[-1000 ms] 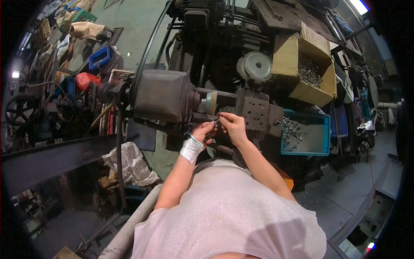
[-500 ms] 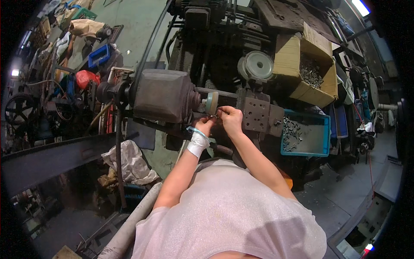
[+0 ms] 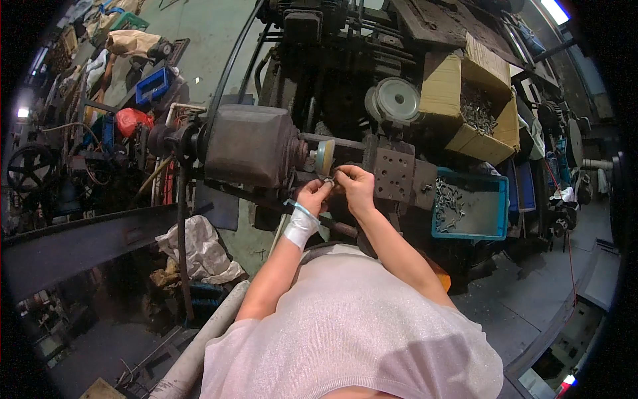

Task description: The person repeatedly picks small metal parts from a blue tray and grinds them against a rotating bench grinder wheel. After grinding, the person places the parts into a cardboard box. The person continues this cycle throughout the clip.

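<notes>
A small metal part shows between my fingertips, just below a wheel-shaped disc with a pale rim on the machine's spindle. My left hand, with a white wrap at the wrist, is closed with its fingertips pinched on that part. Close beside it on the right, my right hand is also closed, thumb and forefinger meeting at the same part. The part's exact kind is too small to tell. Whether it touches the disc I cannot make out.
The dark motor housing lies left of the disc, and a drilled metal block to the right. Farther right is a blue tray with small metal parts. Behind it stands an open cardboard box holding more metal pieces.
My left hand has shifted slightly down and left. The small metal part between my fingers shows more plainly. My right hand has hardly moved.
</notes>
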`<state>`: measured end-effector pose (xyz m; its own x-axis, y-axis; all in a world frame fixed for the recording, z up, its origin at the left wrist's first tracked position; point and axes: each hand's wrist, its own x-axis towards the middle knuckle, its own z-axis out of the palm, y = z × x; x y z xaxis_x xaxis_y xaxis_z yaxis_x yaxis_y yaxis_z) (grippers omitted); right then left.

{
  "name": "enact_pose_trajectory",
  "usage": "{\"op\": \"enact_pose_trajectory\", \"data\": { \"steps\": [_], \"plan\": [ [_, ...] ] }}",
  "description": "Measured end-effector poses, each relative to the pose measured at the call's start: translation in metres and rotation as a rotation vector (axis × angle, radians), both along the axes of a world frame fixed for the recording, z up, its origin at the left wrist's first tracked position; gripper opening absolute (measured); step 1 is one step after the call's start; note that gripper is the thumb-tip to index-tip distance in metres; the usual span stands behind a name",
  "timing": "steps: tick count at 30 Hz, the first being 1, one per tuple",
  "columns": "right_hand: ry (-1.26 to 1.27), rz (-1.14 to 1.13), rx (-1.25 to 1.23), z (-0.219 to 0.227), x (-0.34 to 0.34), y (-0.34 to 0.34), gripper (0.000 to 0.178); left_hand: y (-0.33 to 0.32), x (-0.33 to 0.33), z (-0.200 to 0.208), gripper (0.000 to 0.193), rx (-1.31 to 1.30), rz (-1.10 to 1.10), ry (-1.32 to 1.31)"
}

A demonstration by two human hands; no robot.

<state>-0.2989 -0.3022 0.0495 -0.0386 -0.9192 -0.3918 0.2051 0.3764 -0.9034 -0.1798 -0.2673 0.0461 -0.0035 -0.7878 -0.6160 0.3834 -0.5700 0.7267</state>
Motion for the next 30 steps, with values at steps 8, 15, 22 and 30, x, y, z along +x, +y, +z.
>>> {"op": "enact_pose_trajectory", "data": {
  "steps": [8, 15, 22, 30],
  "plan": [
    [-0.454, 0.281, 0.296, 0.021, -0.037, 0.019, 0.007, 0.024, 0.009, -0.003, 0.023, 0.178, 0.256, 0.904],
    [0.744, 0.654, -0.448, 0.054, -0.011, 0.039, 0.021, 0.028, 0.001, 0.006, 0.027, 0.029, 0.156, 0.649],
    [0.692, 0.668, -0.398, 0.041, -0.012, 0.042, 0.017, 0.032, -0.005, 0.004, 0.042, -0.061, 0.062, 0.390],
    [1.012, 0.933, -0.490, 0.058, -0.023, 0.022, 0.021, 0.034, 0.015, 0.019, 0.018, -0.346, -0.269, -0.270]
  ]
}}
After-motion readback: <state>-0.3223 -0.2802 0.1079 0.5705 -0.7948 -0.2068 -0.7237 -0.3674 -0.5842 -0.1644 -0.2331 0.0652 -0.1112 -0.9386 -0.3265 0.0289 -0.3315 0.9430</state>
